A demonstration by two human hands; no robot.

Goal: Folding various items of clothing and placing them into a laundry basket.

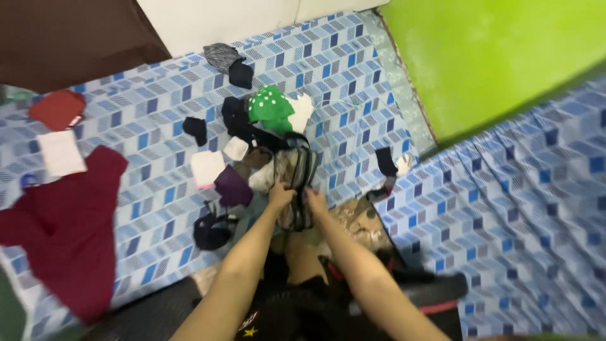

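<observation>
Both my hands meet at the middle of the view on a small garment with black straps and a pale patterned body [298,169]. My left hand [279,196] grips its near left edge. My right hand [315,203] pinches its near right edge beside a black strap. The garment lies stretched away from me on the blue patterned bed sheet [151,196]. Just beyond it sit a green cloth with white dots [268,104] and a black cloth [237,120].
Small clothes lie scattered on the sheet: a large dark red garment [69,227] at left, a red folded piece [57,108], white pieces [61,153], a purple piece [232,186], black pieces [211,230]. A green wall [492,57] rises at right.
</observation>
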